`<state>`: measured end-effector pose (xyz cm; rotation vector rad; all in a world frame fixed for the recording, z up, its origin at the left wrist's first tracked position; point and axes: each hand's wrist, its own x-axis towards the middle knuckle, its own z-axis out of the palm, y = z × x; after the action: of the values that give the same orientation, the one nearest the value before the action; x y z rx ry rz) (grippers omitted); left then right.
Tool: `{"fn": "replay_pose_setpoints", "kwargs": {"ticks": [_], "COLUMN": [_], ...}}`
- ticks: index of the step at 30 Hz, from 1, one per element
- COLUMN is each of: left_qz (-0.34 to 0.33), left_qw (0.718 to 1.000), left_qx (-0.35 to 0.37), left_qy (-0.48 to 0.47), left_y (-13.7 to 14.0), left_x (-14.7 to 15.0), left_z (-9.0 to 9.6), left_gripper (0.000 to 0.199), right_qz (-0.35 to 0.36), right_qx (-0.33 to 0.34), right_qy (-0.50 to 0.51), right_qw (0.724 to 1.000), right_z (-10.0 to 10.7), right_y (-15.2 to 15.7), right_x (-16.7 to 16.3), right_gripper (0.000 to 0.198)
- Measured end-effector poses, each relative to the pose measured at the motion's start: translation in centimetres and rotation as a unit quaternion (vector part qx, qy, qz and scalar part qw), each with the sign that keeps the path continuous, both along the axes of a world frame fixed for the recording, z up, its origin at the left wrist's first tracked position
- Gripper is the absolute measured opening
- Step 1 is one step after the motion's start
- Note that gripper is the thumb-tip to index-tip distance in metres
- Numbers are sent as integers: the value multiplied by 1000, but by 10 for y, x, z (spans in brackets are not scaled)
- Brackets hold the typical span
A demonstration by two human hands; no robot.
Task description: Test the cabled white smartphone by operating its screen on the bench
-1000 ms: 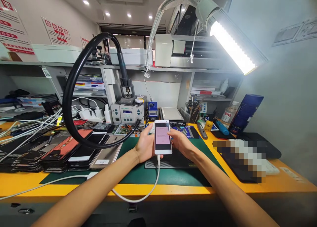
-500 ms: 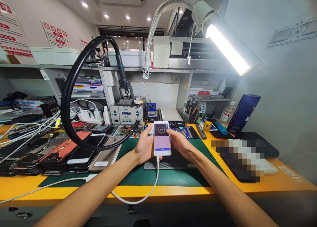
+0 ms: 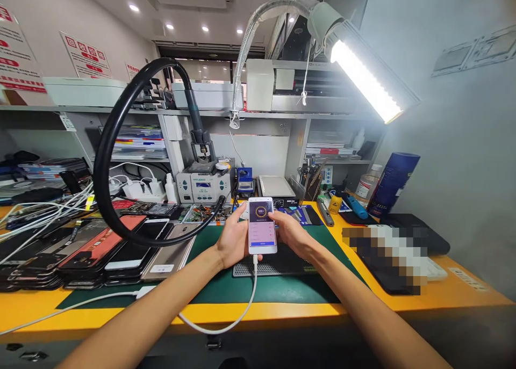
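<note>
A person holds a white phone [image 3: 263, 246] above a green mat [image 3: 209, 288] on a yellow bench [image 3: 290, 309], screen [image 3: 261, 233] towards the viewer. The left hand [image 3: 233, 239] is wrapped round the phone's left side, its thumb along the edge and a fingertip showing just under the bottom rim. The right hand [image 3: 293, 232] is at the opposite side, thumb over the upper part of the screen; its other fingers are hidden, so whether they pinch the phone or only rest there cannot be told. The screen bears a ring reading 100 on a dark ground, a pinkish list below and a blue bar at the foot. A white cable [image 3: 255, 284] is plugged into the bottom of the phone and loops down past the bench's front edge. Beneath the hands, a black perforated panel [image 3: 290, 268] lies on the mat. To the left are stacked phones [image 3: 129, 256], with a black hose [image 3: 101, 159] curving over them beside a grey station [image 3: 204, 189]. At the right are a yellow container [image 3: 335, 204] and a blue canister [image 3: 394, 183], and a lit lamp [image 3: 365, 79] hangs above
</note>
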<state>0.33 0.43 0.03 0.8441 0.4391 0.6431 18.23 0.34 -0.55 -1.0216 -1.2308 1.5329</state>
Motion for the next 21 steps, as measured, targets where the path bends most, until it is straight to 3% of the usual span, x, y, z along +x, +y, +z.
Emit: {"fn": "replay_pose_setpoints", "kwargs": {"ticks": [21], "left_qz": [15], "left_qw": [1000], "left_qx": [-13], "left_qy": [-13], "left_y": [-2], "left_x": [2], "left_z": [1], "left_gripper": [74], "right_qz": [2], "right_qx": [17], "right_qy": [5], "right_qw": [1000], "right_z": [1], "right_y": [0], "right_x": [-2], "right_gripper": [30]}}
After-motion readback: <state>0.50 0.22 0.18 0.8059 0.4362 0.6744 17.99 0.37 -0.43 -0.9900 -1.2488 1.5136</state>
